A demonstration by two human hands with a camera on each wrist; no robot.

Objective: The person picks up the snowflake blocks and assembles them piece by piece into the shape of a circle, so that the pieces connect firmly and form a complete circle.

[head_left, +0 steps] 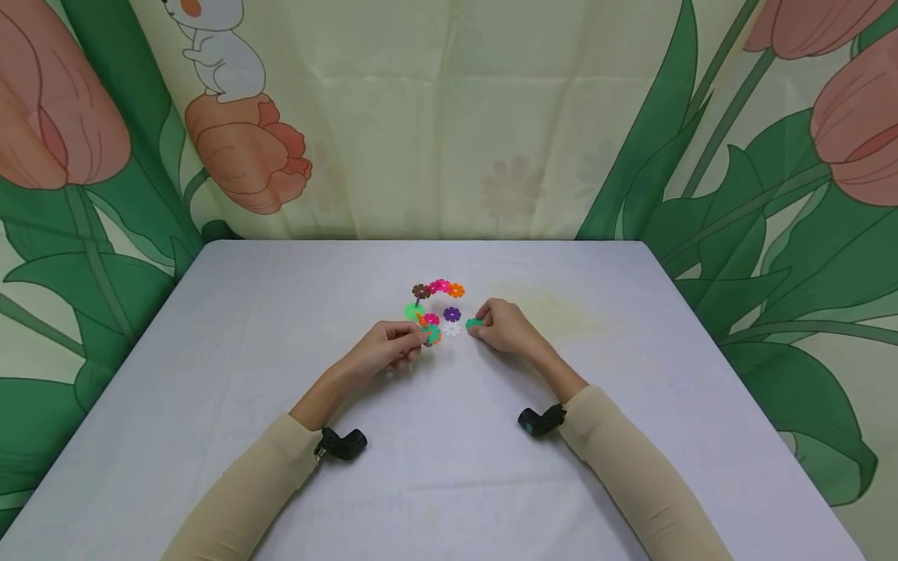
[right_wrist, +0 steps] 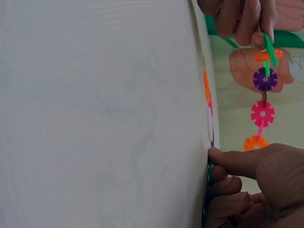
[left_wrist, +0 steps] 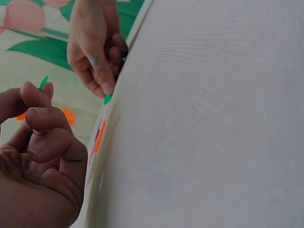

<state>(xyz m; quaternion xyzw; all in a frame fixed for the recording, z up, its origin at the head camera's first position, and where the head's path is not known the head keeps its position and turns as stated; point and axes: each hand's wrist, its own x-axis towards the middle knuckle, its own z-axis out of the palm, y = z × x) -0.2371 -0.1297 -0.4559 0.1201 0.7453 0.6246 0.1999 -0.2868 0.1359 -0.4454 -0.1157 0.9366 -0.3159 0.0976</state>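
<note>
Near the middle of the table, my left hand (head_left: 386,347) pinches a green notched disc (head_left: 433,333) between thumb and fingertips. This disc is the near end of a curved chain of interlocked snowflake discs, with a purple disc (right_wrist: 265,79), a pink disc (right_wrist: 262,114) and an orange disc (head_left: 456,290) further along. To the right, my right hand (head_left: 505,326) pinches another green disc (head_left: 473,323) down at the tabletop, apart from the chain; its fingers partly cover it. Between the hands lie a loose purple disc (head_left: 452,314) and a white disc (head_left: 452,330).
A pink disc (head_left: 431,319) lies beside the chain. The table (head_left: 449,467) has a white cloth over it. Behind it hangs a curtain (head_left: 449,117) printed with tulips and a rabbit. A small black camera (head_left: 344,444) is on the left wrist, another camera (head_left: 540,421) on the right.
</note>
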